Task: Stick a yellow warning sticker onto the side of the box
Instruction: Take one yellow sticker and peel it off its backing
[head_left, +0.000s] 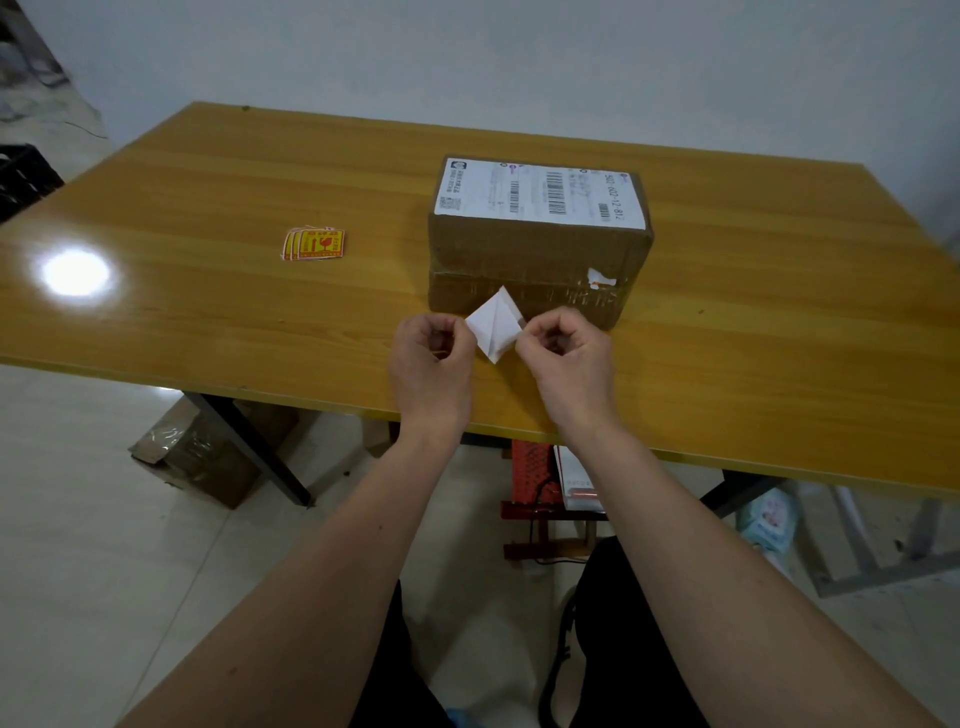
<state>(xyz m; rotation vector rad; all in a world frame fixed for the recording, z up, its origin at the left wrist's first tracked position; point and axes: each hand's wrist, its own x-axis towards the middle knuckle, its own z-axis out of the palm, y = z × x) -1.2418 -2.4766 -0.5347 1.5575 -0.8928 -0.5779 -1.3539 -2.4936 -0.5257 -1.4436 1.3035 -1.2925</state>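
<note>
A wooden table (208, 208) with a glossy yellow-brown top and black metal legs stands against a pale wall, a bright lamp reflection glaring on its left part. On it sits a brown cardboard box (537, 249), taped along its near side, with a white shipping label (540, 195) covering its top. Just in front of the box, above the table's near half, the left hand (431, 358) and right hand (569, 358) each pinch an opposite corner of one sticker (493, 325), fingers curled; only its white back faces the camera, held like a diamond, its top corner overlapping the box's near side in the view. Well to the left of the box lies a small fanned stack of yellow warning stickers (314, 244). Below the table the floor is light tile, with another taped cardboard box (208, 457) by the left leg, a red crate (532, 467) under the middle, and a pale blue packet (769, 519) to the right.
</note>
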